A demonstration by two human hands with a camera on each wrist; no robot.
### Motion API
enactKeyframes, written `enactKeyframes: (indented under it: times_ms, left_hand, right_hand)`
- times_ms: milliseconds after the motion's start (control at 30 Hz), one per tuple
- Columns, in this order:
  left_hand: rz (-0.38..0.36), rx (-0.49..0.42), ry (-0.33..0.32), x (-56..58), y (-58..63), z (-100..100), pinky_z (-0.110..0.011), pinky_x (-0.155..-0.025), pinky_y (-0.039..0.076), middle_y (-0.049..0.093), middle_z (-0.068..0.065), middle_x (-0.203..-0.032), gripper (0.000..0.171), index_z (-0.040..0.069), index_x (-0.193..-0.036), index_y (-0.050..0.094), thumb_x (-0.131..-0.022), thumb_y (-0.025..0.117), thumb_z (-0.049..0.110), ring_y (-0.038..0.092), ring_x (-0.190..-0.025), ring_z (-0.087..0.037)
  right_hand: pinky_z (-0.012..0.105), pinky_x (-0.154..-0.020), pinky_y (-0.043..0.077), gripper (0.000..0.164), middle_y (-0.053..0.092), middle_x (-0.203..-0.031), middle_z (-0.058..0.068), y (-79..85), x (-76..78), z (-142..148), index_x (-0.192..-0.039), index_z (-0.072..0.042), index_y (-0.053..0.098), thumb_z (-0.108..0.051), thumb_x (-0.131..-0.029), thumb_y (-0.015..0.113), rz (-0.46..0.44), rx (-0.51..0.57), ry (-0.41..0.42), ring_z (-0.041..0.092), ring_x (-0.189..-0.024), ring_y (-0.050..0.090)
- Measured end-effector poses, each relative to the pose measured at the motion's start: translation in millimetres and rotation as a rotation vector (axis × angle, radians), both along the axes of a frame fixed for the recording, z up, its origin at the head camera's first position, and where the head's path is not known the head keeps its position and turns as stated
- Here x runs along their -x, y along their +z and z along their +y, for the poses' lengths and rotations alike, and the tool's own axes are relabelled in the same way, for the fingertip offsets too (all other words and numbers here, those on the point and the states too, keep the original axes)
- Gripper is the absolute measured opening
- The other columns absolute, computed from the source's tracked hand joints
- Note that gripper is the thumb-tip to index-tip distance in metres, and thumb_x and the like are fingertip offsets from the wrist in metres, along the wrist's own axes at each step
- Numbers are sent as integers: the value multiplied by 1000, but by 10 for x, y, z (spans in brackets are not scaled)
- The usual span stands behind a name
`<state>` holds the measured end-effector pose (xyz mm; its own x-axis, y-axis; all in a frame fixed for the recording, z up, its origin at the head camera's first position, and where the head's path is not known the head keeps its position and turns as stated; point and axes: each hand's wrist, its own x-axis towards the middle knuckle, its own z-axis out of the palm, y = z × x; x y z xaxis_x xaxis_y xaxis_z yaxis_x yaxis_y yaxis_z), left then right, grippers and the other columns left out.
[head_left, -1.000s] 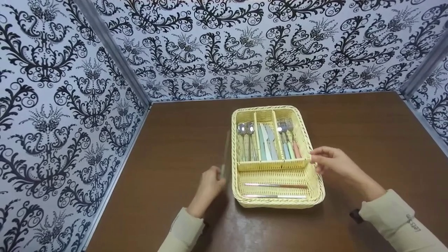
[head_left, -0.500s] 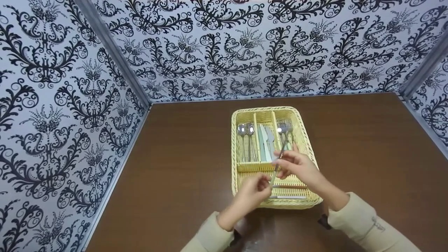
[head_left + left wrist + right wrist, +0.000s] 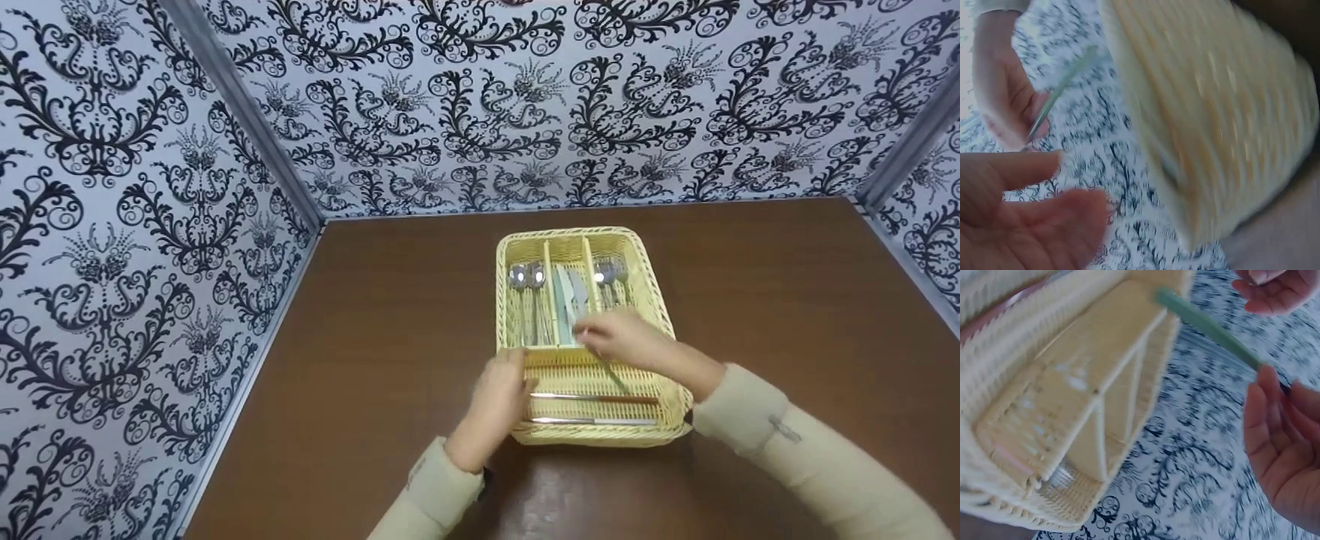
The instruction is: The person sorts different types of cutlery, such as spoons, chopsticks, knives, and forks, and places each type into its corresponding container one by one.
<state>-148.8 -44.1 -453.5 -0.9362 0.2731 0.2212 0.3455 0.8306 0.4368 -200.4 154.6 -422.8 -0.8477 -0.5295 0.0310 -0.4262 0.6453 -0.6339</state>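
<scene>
Over the basket, my right hand (image 3: 628,341) pinches a chopstick (image 3: 1210,329) with a green handle by its thin end. The handle slants down toward the front compartment. My left hand (image 3: 495,401) is at the left rim of the yellow woven basket (image 3: 501,300). The left wrist view shows its thumb and fingers apart with nothing between them. In the front compartment lie a brown-handled chopstick (image 3: 600,398) and a white-handled chopstick (image 3: 600,421). Spoons (image 3: 526,277) fill the back left compartment, knives (image 3: 571,296) the middle one. Utensils (image 3: 611,271) at back right are partly hidden by my right hand.
The basket stands on a brown wooden table (image 3: 375,337). Patterned black-and-white panels (image 3: 487,112) rise behind the table and along its sides.
The chopstick has gone from my left hand to my right and now points its green end toward the front right. My left hand has drawn back to the basket's left rim.
</scene>
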Motion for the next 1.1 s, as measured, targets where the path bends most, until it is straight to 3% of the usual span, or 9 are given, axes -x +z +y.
enactKeyframes:
  times_ms: [133,233,567,633,800,867,933,967,1100]
  left_hand:
    - [-98,277,93,52,-7,-22,-36,-63,51,57,-12,-89,47,0,-102,57,-69,78,26,57,-80,-27]
    - [-180,359,107,66,-6,-17,-37,-65,51,56,-12,-91,58,2,-107,58,-64,81,33,56,-81,-27]
    - [-174,370,109,63,48,-164,-37,-60,50,54,-11,-87,42,2,-92,60,-63,81,23,55,-75,-27]
    - [-136,359,126,72,26,-230,-39,-59,50,54,-12,-86,38,0,-90,59,-64,79,20,56,-73,-28]
    - [-91,293,186,137,-41,-399,-45,-61,50,57,-17,-91,43,-2,-97,58,-66,79,20,58,-75,-34]
    - [-89,279,216,165,-72,-446,-46,-62,50,57,-17,-91,45,-2,-98,57,-67,80,22,58,-76,-35]
    - [-84,276,236,181,-103,-477,-46,-61,50,57,-17,-89,45,-2,-97,57,-67,80,21,58,-74,-36]
    - [-84,275,242,186,-114,-489,-46,-61,51,57,-18,-89,45,-2,-98,57,-67,80,21,59,-74,-36]
    - [-87,227,243,232,-156,-549,-47,-63,51,55,-22,-102,51,-3,-110,54,-71,77,18,58,-80,-38]
  right_hand:
    - [50,-82,45,10,64,-69,5,-213,99,-127,-78,-5,67,-9,-84,60,155,-487,177,20,-62,58]
    - [32,-47,46,16,56,-58,6,-391,154,-212,-63,-5,59,-1,-79,61,337,-690,271,16,-49,47]
    - [30,-46,48,20,56,-57,4,-729,196,-368,-59,-8,57,-7,-79,62,549,-881,336,15,-50,52]
    - [31,-44,47,22,56,-57,3,-1157,384,-300,-59,-10,58,-10,-82,58,618,-857,336,15,-49,52]
    - [36,-35,38,23,51,-52,0,-3119,1312,-70,-54,-18,53,-15,-76,56,704,-860,297,16,-44,45]
    - [37,-34,36,22,49,-51,0,-3436,1459,-66,-52,-19,51,-15,-72,59,692,-885,270,16,-43,43]
    - [36,-33,34,23,47,-49,0,-3232,1355,-81,-51,-19,49,-14,-72,58,723,-859,260,15,-42,41]
    - [35,-33,36,23,48,-50,0,-2941,1221,-113,-52,-18,50,-13,-72,59,705,-860,269,15,-42,42]
    - [36,-48,47,17,56,-59,3,-1310,557,-193,-62,-12,57,-12,-78,61,357,-742,320,17,-51,51]
